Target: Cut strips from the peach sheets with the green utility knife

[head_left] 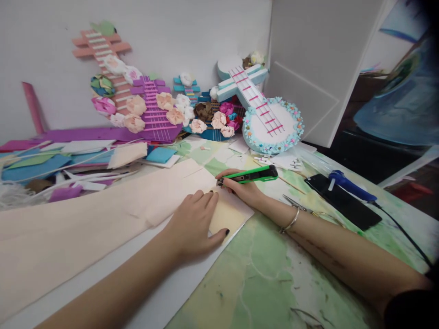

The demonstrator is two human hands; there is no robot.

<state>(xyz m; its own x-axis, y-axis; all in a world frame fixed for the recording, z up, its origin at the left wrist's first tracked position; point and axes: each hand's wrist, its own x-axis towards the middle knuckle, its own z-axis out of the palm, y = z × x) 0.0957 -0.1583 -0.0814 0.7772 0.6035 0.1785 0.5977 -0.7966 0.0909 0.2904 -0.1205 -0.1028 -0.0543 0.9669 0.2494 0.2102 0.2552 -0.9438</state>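
My right hand grips a green and black utility knife, its tip down at the far edge of a pale peach sheet. Pressed flat on that sheet is my left hand, fingers stretched out and thumb spread toward me. Beneath the sheet, a yellowish piece and a white board show along the near side. Whether the blade touches the paper is hidden by my fingers.
Behind stand a light-blue and white paper instrument and a purple one with paper flowers. Coloured paper scraps lie at left. A black phone, blue glue gun and scissors lie at right.
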